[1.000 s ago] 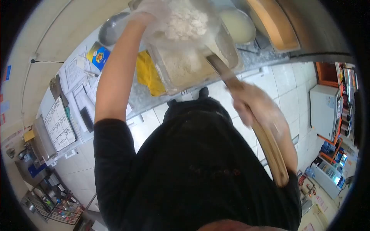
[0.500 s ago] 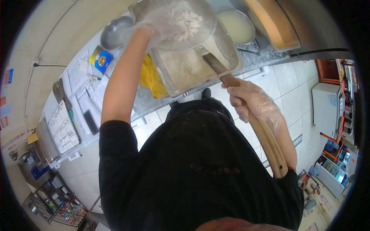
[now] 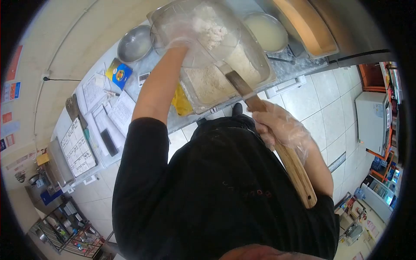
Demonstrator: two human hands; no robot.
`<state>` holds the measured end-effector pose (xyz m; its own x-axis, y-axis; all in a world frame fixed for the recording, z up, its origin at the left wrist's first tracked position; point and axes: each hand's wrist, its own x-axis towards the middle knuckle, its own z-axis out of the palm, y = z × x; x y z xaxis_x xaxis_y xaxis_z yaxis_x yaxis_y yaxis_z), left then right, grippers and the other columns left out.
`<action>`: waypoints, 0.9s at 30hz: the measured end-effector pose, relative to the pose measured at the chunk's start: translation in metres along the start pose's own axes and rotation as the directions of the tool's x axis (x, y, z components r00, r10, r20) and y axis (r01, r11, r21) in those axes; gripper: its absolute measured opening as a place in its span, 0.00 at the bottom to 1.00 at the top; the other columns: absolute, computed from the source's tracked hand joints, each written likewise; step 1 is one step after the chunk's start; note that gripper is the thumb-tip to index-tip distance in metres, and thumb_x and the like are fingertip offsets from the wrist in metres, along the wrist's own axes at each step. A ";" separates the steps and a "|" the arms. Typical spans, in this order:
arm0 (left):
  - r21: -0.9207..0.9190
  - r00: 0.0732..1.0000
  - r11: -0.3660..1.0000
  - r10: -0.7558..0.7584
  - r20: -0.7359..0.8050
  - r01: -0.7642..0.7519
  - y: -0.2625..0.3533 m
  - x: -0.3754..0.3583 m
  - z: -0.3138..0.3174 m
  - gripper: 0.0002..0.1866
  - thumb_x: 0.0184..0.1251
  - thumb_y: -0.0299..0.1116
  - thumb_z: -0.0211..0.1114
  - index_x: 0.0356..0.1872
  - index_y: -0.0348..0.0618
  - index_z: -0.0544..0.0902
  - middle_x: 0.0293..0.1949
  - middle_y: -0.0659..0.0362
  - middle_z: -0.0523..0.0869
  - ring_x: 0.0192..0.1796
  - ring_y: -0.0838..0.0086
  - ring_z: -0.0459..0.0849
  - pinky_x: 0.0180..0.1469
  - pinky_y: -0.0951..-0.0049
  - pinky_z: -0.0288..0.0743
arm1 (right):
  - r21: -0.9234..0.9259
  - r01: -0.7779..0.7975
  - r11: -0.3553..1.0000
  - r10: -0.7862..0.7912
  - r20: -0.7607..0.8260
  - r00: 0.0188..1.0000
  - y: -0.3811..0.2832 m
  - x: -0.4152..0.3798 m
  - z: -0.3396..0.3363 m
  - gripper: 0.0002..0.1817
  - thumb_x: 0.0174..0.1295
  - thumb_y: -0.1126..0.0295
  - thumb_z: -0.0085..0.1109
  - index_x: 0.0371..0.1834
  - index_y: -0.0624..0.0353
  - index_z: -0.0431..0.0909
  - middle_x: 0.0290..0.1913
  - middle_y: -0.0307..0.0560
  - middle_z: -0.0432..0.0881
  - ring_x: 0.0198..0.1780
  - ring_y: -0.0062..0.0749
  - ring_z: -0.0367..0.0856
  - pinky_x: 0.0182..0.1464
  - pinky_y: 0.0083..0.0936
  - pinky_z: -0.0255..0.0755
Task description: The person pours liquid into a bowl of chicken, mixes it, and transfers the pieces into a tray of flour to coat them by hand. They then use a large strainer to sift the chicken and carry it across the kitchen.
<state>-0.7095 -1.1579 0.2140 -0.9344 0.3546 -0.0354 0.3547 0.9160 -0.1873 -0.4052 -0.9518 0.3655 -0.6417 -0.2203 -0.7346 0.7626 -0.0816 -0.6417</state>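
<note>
My right hand (image 3: 279, 123), in a clear plastic glove, is closed around the long wooden handle (image 3: 294, 169) of a wide round skimmer. Its metal shank (image 3: 236, 82) reaches over a rectangular metal tray (image 3: 272, 78) of white flour (image 3: 212, 86). Flour-coated pieces (image 3: 213, 34) lie in the skimmer's round head, which is blurred. At the left side of that head is my left hand (image 3: 178, 37), also in a clear glove; its fingers are smeared by motion, so their grip does not show.
Right of the tray stands a bowl of pale liquid (image 3: 266, 32). To the left are a metal bowl (image 3: 135, 43), a blue and yellow packet (image 3: 118, 73), papers (image 3: 121, 112) and a black phone (image 3: 108, 143). A yellow cloth (image 3: 182, 103) lies against the tray's left side.
My left forearm has shifted right, and my left hand has moved slightly right and down beside the skimmer. The coated pieces look more bunched and blurred. My right hand keeps its hold on the handle.
</note>
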 end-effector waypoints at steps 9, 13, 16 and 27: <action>-0.008 0.960 0.961 0.275 -0.052 -0.275 -0.023 0.037 -0.004 0.23 0.73 0.37 0.58 0.66 0.49 0.82 0.60 0.44 0.86 0.63 0.56 0.85 0.66 0.59 0.78 | -0.234 0.250 0.939 -0.236 0.090 0.968 0.027 0.060 -0.017 0.15 0.75 0.62 0.54 0.51 0.65 0.78 0.16 0.33 0.69 0.12 0.18 0.66 0.17 0.18 0.63; -0.106 0.970 0.975 0.174 -0.167 -0.194 -0.049 0.028 -0.028 0.18 0.73 0.37 0.57 0.55 0.42 0.87 0.55 0.44 0.88 0.56 0.52 0.88 0.63 0.57 0.79 | -0.177 0.034 0.984 -0.054 -0.109 0.993 -0.025 0.008 0.008 0.16 0.77 0.61 0.52 0.33 0.58 0.79 0.14 0.34 0.67 0.11 0.20 0.66 0.16 0.20 0.63; -0.189 0.959 0.970 0.101 -0.263 -0.154 -0.043 0.015 -0.019 0.17 0.70 0.39 0.60 0.52 0.45 0.88 0.47 0.45 0.90 0.51 0.53 0.89 0.57 0.56 0.81 | -0.187 0.074 0.980 -0.098 -0.126 0.987 -0.004 0.023 0.007 0.16 0.76 0.61 0.52 0.34 0.60 0.80 0.14 0.33 0.67 0.10 0.20 0.65 0.15 0.21 0.60; -0.370 0.995 0.929 -0.051 -0.089 0.015 -0.034 -0.052 -0.106 0.18 0.74 0.43 0.59 0.51 0.40 0.87 0.45 0.46 0.90 0.50 0.52 0.87 0.56 0.54 0.80 | -0.164 0.039 0.986 -0.050 -0.061 0.997 -0.026 0.003 -0.014 0.21 0.77 0.59 0.53 0.23 0.53 0.71 0.13 0.33 0.67 0.12 0.21 0.63 0.16 0.22 0.56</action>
<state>-0.6695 -1.1881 0.3262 -0.9446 0.3223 0.0615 0.3281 0.9257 0.1883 -0.4279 -0.9370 0.3774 -0.6827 -0.1562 -0.7138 0.7131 0.0707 -0.6975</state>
